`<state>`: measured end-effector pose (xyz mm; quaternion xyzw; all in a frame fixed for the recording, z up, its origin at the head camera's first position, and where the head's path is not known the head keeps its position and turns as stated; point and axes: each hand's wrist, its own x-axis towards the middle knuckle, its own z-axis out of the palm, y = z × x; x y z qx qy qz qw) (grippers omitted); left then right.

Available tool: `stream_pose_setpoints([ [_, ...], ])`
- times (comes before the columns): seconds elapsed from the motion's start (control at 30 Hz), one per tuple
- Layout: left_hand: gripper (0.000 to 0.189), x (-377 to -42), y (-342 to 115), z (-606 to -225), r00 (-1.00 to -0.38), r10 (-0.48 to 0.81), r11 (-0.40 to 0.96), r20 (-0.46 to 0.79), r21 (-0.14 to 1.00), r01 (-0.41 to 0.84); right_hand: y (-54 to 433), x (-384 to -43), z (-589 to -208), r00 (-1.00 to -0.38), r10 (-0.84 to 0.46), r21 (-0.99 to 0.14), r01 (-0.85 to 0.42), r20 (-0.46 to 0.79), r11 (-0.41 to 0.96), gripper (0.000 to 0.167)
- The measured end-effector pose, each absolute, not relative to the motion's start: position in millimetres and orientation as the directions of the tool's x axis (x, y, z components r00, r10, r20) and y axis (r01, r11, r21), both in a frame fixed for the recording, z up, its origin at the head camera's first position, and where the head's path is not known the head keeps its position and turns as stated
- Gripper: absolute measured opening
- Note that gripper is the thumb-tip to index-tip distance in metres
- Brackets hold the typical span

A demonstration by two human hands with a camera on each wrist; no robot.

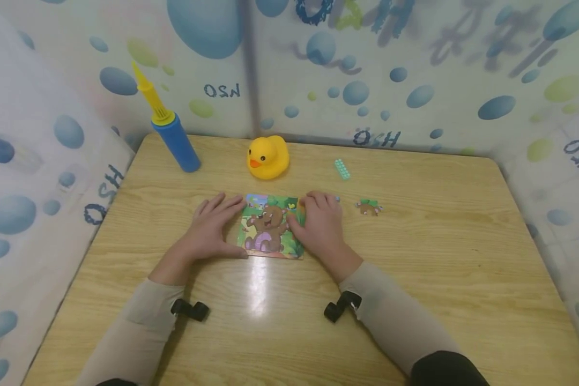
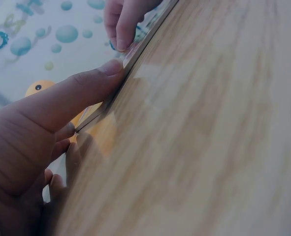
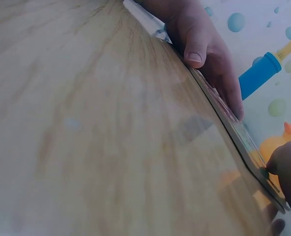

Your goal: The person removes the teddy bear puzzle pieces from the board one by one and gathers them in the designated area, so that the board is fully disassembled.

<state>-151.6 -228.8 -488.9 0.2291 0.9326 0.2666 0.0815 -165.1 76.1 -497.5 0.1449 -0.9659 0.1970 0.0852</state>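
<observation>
- While an O and an H can be read low on the wall (image 1: 309,120), some characters there look mirrored; the larger letters above are blurred, and some run out of view.
- No brand shows on the pump (image 1: 176,139) or the duck (image 1: 270,158).
- The puzzle (image 1: 265,225) lies flat on the table (image 1: 415,300) between both hands, its bear picture uppermost.
- The left hand (image 1: 209,228) spreads its fingers along the puzzle's left edge, thumb at the near corner.
- The right hand (image 1: 323,222) keeps its fingers close together and rests its thumb on the picture, covering the upper right corner.
- A loose piece (image 1: 369,207) lies beyond; a blue bit peeping beside the right hand is hard to make out.
</observation>
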Motion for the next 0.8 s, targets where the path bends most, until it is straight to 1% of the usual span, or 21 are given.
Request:
stream_pose_setpoints([
  [0.17, 0.129, -151.7, -228.7, -488.7, -0.879, 0.475, 0.752, -0.030, 0.533, 0.388, 73.4, -163.5, -494.8, -0.954, -0.226, -0.364, -0.284, 0.195, 0.887, 0.051],
  [0.4, 0.129, -151.2, -229.0, -488.0, -0.880, 0.474, 0.749, -0.025, 0.537, 0.388, 70.7, -161.7, -491.8, -0.964, -0.226, -0.390, -0.263, 0.139, 0.883, 0.063],
  [0.8, 0.129, -151.7, -229.7, -488.4, -0.879, 0.476, 0.751, -0.026, 0.533, 0.390, 68.2, -163.6, -488.9, -0.982, -0.178, -0.476, -0.186, 0.063, 0.859, 0.069],
])
